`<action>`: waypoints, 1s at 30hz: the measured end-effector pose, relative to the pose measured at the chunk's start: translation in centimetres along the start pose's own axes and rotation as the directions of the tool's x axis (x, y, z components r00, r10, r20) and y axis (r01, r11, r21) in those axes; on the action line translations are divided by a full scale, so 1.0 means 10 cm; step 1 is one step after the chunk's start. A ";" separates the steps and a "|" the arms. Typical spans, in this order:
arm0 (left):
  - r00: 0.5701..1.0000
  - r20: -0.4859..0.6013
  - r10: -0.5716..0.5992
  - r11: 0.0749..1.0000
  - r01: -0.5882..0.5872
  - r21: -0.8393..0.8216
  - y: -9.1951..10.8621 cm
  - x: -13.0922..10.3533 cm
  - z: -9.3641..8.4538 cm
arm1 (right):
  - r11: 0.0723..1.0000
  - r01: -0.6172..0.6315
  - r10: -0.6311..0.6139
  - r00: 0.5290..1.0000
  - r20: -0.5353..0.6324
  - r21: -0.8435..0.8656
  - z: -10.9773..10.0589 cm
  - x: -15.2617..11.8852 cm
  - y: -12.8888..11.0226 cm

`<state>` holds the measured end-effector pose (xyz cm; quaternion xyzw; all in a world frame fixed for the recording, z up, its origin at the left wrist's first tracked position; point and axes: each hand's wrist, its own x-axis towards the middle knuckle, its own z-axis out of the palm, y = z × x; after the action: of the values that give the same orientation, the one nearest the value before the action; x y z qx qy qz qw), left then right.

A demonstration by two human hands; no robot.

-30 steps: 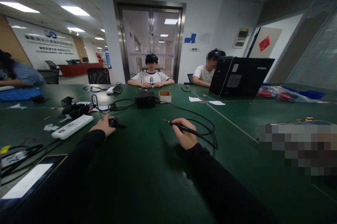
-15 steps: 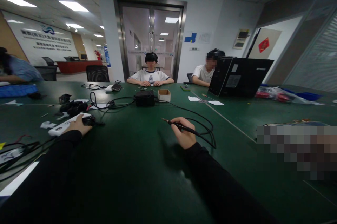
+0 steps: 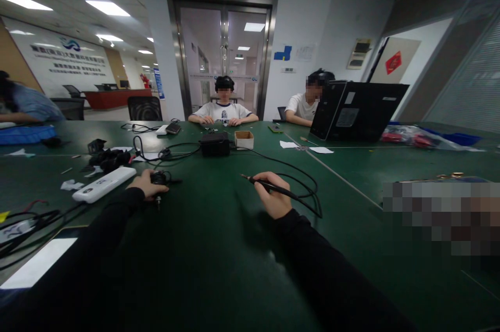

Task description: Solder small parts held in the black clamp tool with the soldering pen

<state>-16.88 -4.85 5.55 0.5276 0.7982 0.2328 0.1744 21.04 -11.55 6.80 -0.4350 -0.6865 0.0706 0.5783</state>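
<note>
My right hand (image 3: 275,200) grips a soldering iron (image 3: 271,184) like a pen, its thin tip aimed left, above the green table (image 3: 211,249). The iron's black cable (image 3: 318,199) loops on the table behind and to the right of my hand. My left hand (image 3: 145,185) has its fingers closed around a coiled black cord (image 3: 161,178), low over the table. A small metal end (image 3: 158,202) shows just below that cord. Left of this hand lies a white power strip (image 3: 104,184).
A black box (image 3: 214,144) with cables and a small open cardboard box (image 3: 244,139) stand ahead. A black computer case (image 3: 351,113) is at right. Cables and a phone (image 3: 45,259) lie at left. Two people sit across the table.
My left hand has moved right, off the power strip, carrying the coiled black cord with it. My right hand and the soldering iron have stayed nearly still.
</note>
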 end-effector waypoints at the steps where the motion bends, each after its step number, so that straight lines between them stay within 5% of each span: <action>1: 0.998 0.056 -0.020 0.999 0.022 -0.027 0.12 -0.07 0.06 | 1.000 0.001 -0.001 1.000 -0.001 0.003 0.00 0.00 0.00; 4: 0.976 0.197 0.093 0.989 -0.068 -0.132 0.48 -0.29 0.28 | 1.000 -0.011 0.011 1.000 -0.006 0.014 0.02 0.00 0.02; 9: 0.926 0.264 0.269 0.952 -0.214 -0.219 0.94 -0.72 0.65 | 1.000 0.004 -0.004 1.000 -0.010 0.015 0.04 0.01 0.05; 17: 0.904 0.258 0.340 0.914 -0.254 -0.317 1.26 -1.16 0.92 | 0.999 0.033 -0.033 0.999 -0.015 0.030 0.05 0.01 0.01; 25: 0.943 0.210 0.258 0.915 -0.169 -0.366 1.22 -0.86 0.97 | 0.998 0.052 -0.051 0.998 -0.035 0.041 0.03 0.02 -0.04; 30: 0.963 0.114 0.244 0.953 -0.216 -0.212 1.32 -0.59 1.04 | 0.998 0.032 -0.030 0.999 -0.044 0.055 0.03 0.01 -0.06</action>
<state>0.90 -3.90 4.43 0.6119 0.6900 0.2924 0.2529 20.49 -11.71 7.18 -0.4095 -0.6782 0.0711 0.6060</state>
